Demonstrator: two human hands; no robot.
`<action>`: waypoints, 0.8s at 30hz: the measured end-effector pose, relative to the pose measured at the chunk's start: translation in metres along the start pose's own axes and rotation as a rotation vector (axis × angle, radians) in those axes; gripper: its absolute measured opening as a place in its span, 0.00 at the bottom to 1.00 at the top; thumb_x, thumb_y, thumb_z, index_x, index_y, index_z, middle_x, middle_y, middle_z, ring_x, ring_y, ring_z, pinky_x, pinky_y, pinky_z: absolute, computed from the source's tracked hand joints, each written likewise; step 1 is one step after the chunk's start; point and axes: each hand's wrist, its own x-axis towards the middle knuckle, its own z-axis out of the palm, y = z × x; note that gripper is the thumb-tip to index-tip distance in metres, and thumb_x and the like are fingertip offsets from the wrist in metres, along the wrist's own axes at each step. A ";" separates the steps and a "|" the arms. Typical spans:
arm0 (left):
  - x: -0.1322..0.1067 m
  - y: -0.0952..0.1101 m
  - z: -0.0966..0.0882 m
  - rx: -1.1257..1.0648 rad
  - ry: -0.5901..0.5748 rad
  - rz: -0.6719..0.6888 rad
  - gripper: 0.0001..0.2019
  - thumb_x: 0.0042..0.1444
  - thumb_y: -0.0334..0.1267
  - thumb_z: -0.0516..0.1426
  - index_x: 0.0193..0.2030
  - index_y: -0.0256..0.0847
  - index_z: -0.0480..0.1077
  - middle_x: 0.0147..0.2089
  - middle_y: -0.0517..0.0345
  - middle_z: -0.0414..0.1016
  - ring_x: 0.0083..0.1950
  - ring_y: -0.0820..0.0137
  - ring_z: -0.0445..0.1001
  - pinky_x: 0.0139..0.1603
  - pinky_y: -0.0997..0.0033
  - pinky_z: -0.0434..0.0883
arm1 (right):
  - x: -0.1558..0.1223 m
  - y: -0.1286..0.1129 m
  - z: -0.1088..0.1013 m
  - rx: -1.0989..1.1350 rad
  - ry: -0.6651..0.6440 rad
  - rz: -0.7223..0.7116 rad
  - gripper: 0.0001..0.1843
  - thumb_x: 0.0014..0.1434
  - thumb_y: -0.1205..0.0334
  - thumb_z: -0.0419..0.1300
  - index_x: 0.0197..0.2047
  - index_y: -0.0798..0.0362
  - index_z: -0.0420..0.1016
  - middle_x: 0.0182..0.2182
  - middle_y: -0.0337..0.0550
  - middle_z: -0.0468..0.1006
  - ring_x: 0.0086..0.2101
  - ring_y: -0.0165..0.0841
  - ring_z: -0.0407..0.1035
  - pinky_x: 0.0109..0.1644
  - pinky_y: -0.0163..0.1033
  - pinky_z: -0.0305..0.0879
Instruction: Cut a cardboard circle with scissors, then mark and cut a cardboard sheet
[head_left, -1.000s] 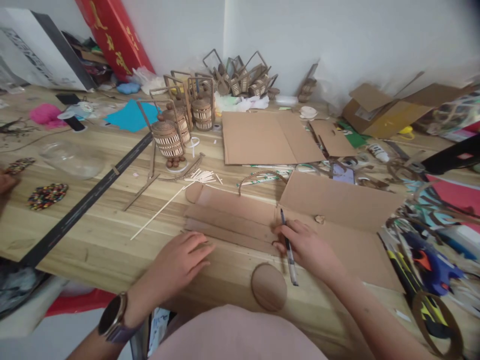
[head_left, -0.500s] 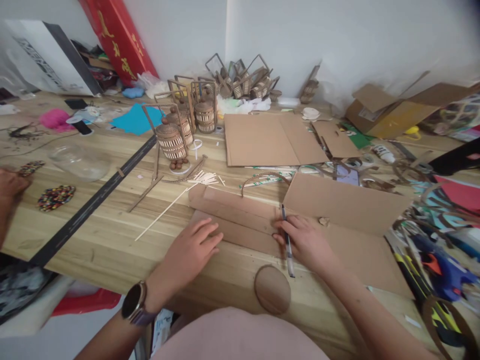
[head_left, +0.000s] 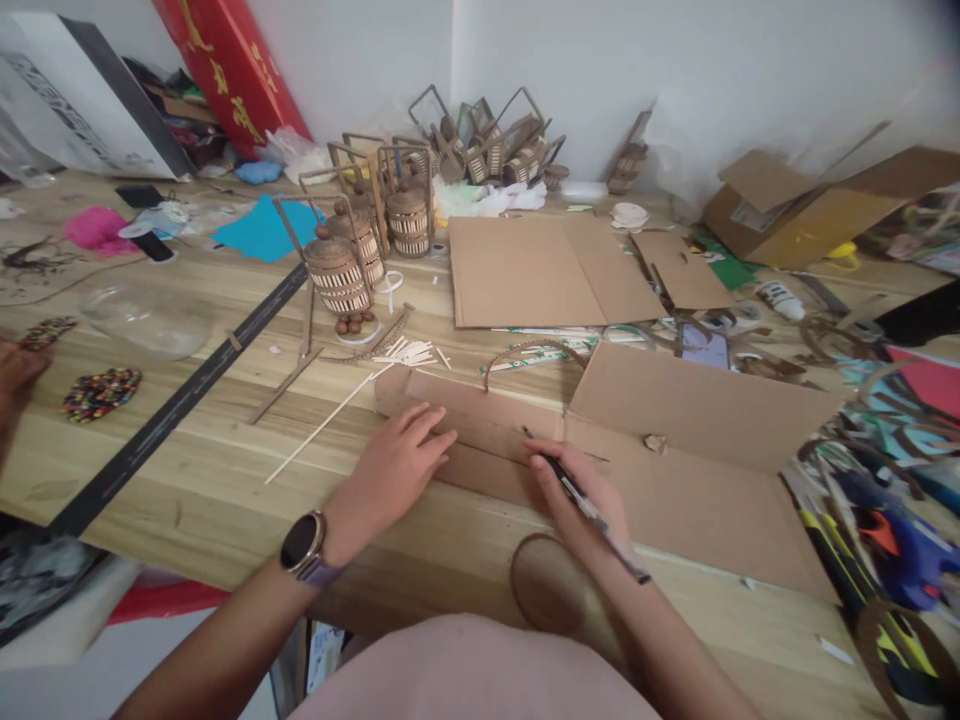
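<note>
My left hand (head_left: 394, 465) lies flat with fingers spread, pressing the left part of a long brown cardboard strip (head_left: 480, 425) on the wooden table (head_left: 210, 470). A watch sits on that wrist. My right hand (head_left: 581, 490) grips a dark pen (head_left: 585, 505), its tip touching the strip near the fold of a large flat cardboard sheet (head_left: 690, 460). A round cardboard disc (head_left: 544, 585) rests by the table's front edge, partly hidden under my right forearm.
Small woven cardboard baskets (head_left: 337, 270) stand behind, with a long black ruler (head_left: 187, 400), thin wooden sticks (head_left: 337, 415), another cardboard sheet (head_left: 540, 270) and an open box (head_left: 780, 215). A glue gun (head_left: 900, 550) and scraps crowd the right. Another person's hand (head_left: 15, 375) shows at far left.
My left hand slid forward and right onto the strip. My right hand turned the pen from lying along the hand to a writing angle with its tip on the cardboard.
</note>
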 end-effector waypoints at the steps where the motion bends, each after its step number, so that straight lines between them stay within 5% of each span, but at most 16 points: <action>1: 0.004 -0.002 -0.001 0.008 -0.008 0.008 0.14 0.66 0.30 0.56 0.56 0.35 0.75 0.63 0.40 0.72 0.65 0.48 0.67 0.61 0.44 0.72 | 0.003 0.007 0.001 -0.019 0.003 -0.011 0.14 0.70 0.56 0.53 0.48 0.49 0.79 0.43 0.48 0.84 0.43 0.42 0.78 0.47 0.44 0.74; 5: 0.024 -0.009 0.001 -0.014 -0.106 0.047 0.18 0.64 0.30 0.58 0.61 0.37 0.71 0.66 0.41 0.68 0.69 0.47 0.61 0.66 0.43 0.66 | 0.004 0.030 0.008 -0.072 -0.014 -0.079 0.11 0.65 0.58 0.58 0.47 0.49 0.80 0.42 0.51 0.83 0.44 0.48 0.76 0.50 0.53 0.71; 7: 0.030 -0.010 0.003 -0.045 -0.154 0.065 0.19 0.63 0.30 0.60 0.61 0.38 0.71 0.61 0.44 0.72 0.65 0.52 0.66 0.64 0.49 0.68 | 0.000 0.032 0.012 -0.082 -0.020 -0.100 0.10 0.66 0.60 0.58 0.46 0.49 0.79 0.42 0.51 0.83 0.43 0.47 0.75 0.48 0.53 0.71; 12: 0.027 -0.009 -0.003 -0.091 -0.215 0.078 0.18 0.60 0.31 0.63 0.57 0.40 0.74 0.49 0.50 0.75 0.50 0.59 0.72 0.52 0.58 0.73 | -0.011 0.026 0.012 -0.072 -0.056 -0.142 0.10 0.67 0.63 0.57 0.48 0.48 0.78 0.41 0.49 0.82 0.45 0.44 0.74 0.49 0.50 0.71; 24: 0.017 -0.014 -0.004 -0.187 -0.266 0.122 0.17 0.62 0.32 0.62 0.57 0.43 0.76 0.48 0.51 0.71 0.52 0.60 0.69 0.54 0.58 0.71 | -0.016 0.012 0.002 -0.055 -0.131 -0.096 0.11 0.65 0.64 0.58 0.48 0.46 0.79 0.43 0.49 0.82 0.46 0.45 0.74 0.50 0.51 0.71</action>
